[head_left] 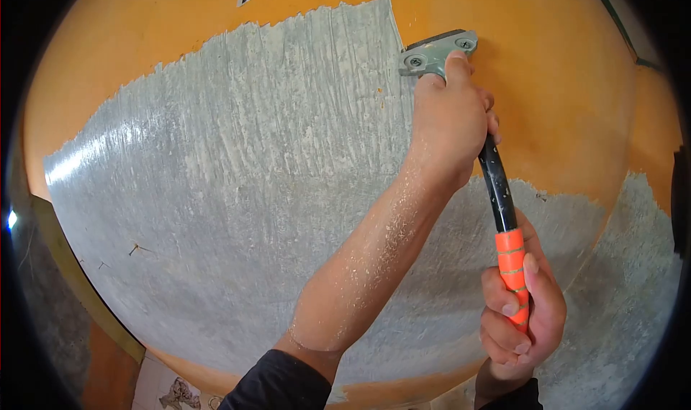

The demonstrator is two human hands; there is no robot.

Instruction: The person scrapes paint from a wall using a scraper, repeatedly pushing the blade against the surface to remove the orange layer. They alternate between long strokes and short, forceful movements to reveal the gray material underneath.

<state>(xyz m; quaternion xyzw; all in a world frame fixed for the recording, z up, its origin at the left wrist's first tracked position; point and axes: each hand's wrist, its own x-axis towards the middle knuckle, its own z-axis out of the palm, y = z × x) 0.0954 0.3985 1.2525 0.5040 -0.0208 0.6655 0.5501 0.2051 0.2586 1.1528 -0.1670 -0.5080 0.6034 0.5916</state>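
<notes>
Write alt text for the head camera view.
A person's left hand grips a scraper at its head while the right hand holds its red-orange grip. The head lies over orange wall coating, at the edge of a large rough grey patch; pale flecks dot the left forearm.

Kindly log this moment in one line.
Left hand: touching grey metal scraper head; right hand: around orange banded grip; orange wall: partly grey

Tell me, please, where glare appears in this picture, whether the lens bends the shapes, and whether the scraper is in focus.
Head view: bright glare at the left edge of the grey wall area; head view: strong fisheye bending, with dark, rounded corners; head view: the scraper looks fairly sharp, the cross slots in its screws being visible.
</notes>
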